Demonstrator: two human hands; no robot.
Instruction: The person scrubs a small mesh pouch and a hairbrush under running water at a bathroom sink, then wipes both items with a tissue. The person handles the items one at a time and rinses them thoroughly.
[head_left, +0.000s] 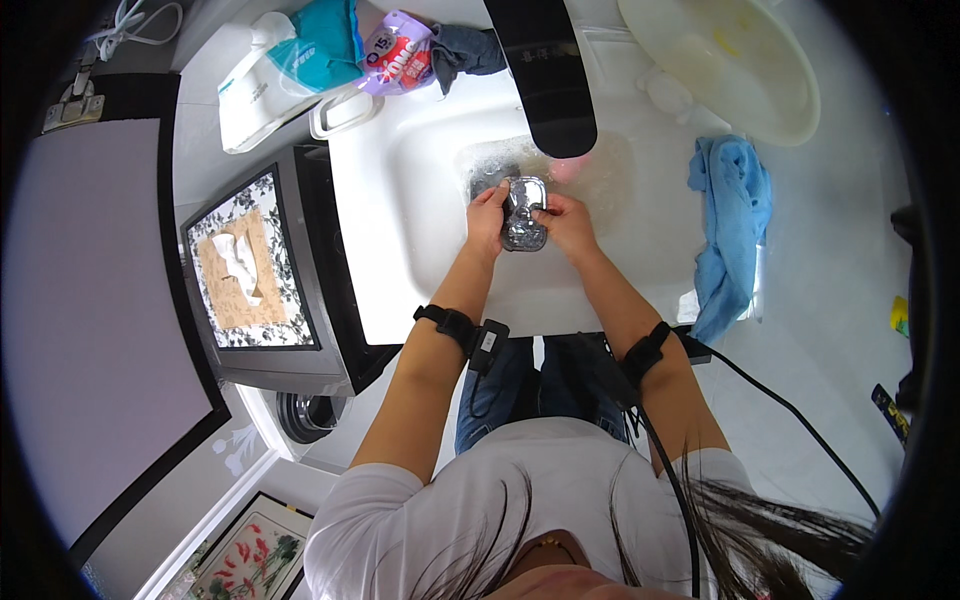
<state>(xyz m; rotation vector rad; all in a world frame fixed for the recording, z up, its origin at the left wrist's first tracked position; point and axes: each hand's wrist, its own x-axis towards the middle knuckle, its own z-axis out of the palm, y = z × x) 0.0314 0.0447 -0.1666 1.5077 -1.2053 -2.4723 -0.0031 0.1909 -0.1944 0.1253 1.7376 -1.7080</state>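
Note:
A small rectangular clear container or lid with a dark rim (524, 225) is held between my two hands over a white sink (435, 187). My left hand (489, 216) grips its left edge, with the thumb near the top. Across from it, my right hand (568, 223) grips the right edge. Behind the held piece, a dark rectangular item (487, 180) lies in shallow sudsy water, partly hidden. A pink object (567, 168) rests in the water near the black overhanging piece (555, 90), which hides part of it.
A blue cloth (726, 225) hangs over the sink's right side. At the upper right is a pale basin (750, 75). Teal (322, 52) and purple (397, 56) pouches, a white pump bottle (259, 90) and a dark cloth (469, 51) stand behind. A cable trails from my right arm.

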